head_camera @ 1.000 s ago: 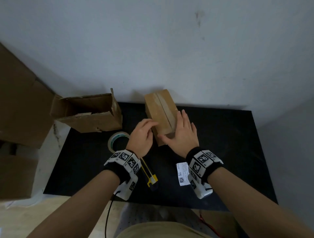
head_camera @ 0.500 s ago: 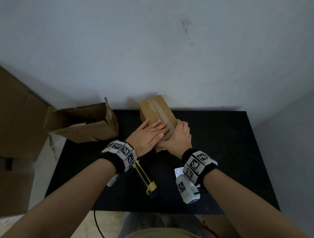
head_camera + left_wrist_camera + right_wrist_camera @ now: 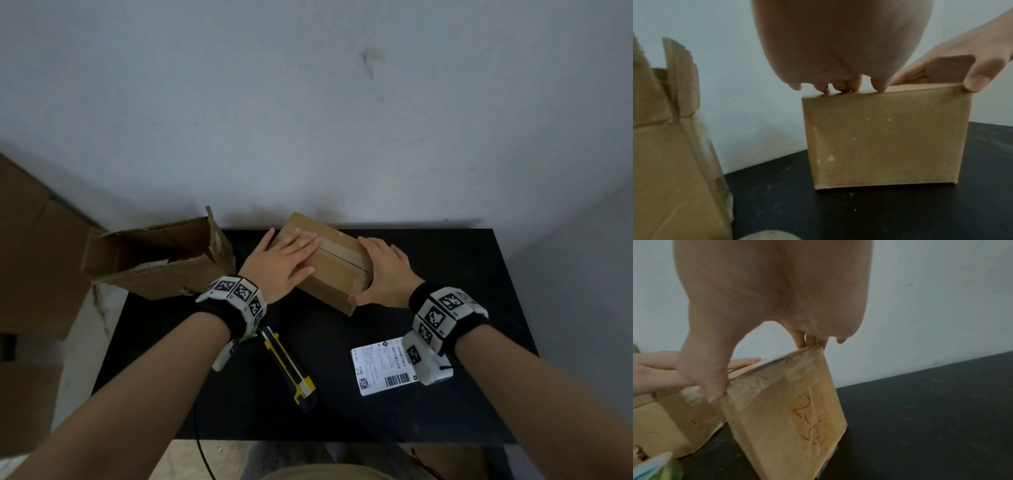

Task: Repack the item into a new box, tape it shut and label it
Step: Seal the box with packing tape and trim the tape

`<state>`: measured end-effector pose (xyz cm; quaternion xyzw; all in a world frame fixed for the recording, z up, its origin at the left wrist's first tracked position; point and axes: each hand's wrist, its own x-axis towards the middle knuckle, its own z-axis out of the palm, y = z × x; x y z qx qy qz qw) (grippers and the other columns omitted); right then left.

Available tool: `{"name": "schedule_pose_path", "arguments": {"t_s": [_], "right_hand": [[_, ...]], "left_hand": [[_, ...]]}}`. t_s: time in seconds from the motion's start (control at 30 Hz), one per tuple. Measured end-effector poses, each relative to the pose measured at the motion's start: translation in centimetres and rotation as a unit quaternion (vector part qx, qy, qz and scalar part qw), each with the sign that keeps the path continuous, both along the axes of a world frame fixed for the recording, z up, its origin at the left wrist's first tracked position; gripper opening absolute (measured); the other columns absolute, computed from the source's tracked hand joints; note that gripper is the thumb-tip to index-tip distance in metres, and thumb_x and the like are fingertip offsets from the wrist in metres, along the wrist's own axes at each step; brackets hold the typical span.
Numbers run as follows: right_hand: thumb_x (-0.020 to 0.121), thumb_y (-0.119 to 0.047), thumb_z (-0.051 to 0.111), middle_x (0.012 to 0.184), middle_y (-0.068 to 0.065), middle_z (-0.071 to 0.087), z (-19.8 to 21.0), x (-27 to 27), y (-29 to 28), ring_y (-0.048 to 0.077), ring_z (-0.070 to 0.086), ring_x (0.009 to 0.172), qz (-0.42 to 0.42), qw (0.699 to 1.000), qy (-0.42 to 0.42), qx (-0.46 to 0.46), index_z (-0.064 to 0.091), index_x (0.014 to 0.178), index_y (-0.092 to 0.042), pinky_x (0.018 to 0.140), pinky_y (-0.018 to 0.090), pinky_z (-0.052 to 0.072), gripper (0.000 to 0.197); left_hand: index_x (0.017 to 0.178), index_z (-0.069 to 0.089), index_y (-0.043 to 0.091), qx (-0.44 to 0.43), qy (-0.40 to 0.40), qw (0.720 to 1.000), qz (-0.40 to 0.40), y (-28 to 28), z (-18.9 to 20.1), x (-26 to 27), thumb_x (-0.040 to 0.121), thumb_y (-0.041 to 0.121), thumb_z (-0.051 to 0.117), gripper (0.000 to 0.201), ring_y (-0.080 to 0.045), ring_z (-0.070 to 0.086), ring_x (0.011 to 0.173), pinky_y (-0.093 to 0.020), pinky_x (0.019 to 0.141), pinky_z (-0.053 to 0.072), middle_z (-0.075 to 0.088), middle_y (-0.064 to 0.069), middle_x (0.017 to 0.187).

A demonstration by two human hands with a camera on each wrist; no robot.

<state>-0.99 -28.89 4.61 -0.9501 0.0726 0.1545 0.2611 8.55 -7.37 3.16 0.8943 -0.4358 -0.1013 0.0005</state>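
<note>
My left hand [image 3: 840,43] lies flat on top of the box [image 3: 885,138]; my right hand [image 3: 953,65] clasps its far top corner, thumb down.

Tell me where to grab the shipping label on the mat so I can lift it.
Take the label by its bare left edge, coming in from the left with the fingers low. It lies flat on the black mat, so only an edge gives purchase, and its right part sits under the right wrist camera.
</note>
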Motion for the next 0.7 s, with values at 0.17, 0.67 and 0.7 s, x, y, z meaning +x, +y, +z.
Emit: {"name": "schedule_pose_path", "arguments": {"t_s": [0.17, 0.67, 0.7], "right_hand": [[0.066, -0.036, 0.078, 0.155, 0.0, 0.015, 0.6, 0.5, -1.3, 0.014, 0.004, 0.145, 0.037, 0.999, 0.024, -0.018, 0.008, 0.149, -0.019, 0.117, 0.038, -0.004, 0.11], [0.084, -0.026, 0.067, 0.152, 0.007, 0.028, -0.4, -0.3, -1.9, 0.022, 0.031, 0.138, -0.196, 0.978, -0.05, 0.05, 0.023, 0.146, -0.013, 0.111, 0.037, 0.03, 0.077], [0.084, -0.025, 0.067, 0.146, 0.008, 0.036, -0.4, -0.5, -1.5, 0.022, 0.038, 0.133, -0.229, 0.969, -0.059, 0.067, 0.029, 0.142, -0.012, 0.106, 0.036, 0.035, 0.07]], "left_hand": [[0.15, -0.002, 0.025, 0.006, 0.021, 1.0, 0.014, 0.9, 0.2, 0.6, 0.093, 0.061, 0.015, 0.07, -0.005, -0.004, 0.144, -0.029, 0.115, -0.006, -0.003, 0.01, 0.158], [0.14, 0.029, 0.033, -0.04, 0.101, 0.987, 0.117, 2.7, 1.1, -2.4, 0.071, 0.034, 0.078, 0.084, -0.024, -0.007, 0.145, -0.049, 0.117, 0.009, -0.006, -0.001, 0.158], [0.139, 0.029, 0.035, -0.042, 0.115, 0.983, 0.134, 2.7, 1.1, -2.3, 0.071, 0.03, 0.079, 0.084, -0.026, -0.007, 0.145, -0.05, 0.117, 0.01, -0.008, -0.002, 0.158]]}}
